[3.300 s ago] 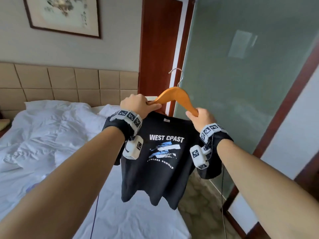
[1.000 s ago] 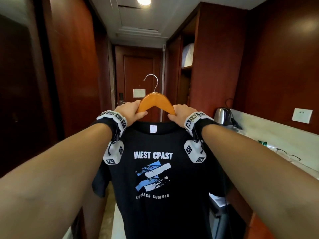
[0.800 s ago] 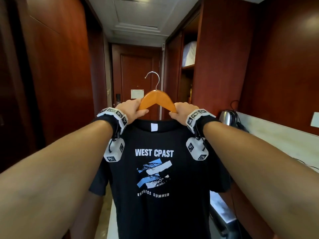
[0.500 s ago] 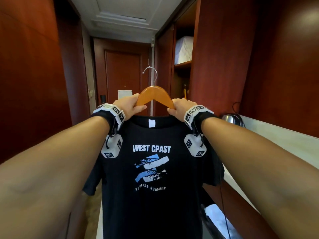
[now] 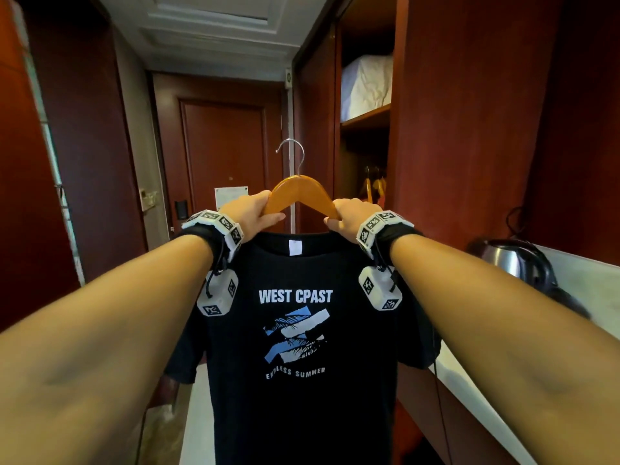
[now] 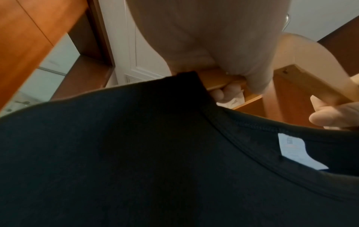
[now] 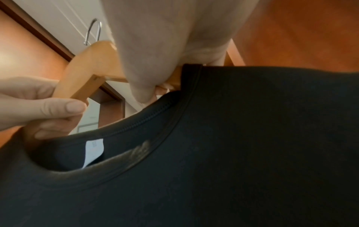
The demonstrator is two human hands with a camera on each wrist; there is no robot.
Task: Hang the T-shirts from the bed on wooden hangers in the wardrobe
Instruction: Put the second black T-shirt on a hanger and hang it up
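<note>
Both hands gripping hanger, shirt already on; nearing wardrobe, hanging left.

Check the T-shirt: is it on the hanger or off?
On. The black T-shirt hangs spread from the wooden hanger, whose ends run into the collar; left hand and right hand grip its arms.

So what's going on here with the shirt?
A person is carrying a black T-shirt on a wooden hanger down a hallway. The left hand grips the hanger's left arm and the right hand grips its right arm, holding the shirt up in front. The open wardrobe is ahead on the right, with other wooden hangers inside. The shirt is not yet hung there. A kettle sits on the counter to the right.
</note>
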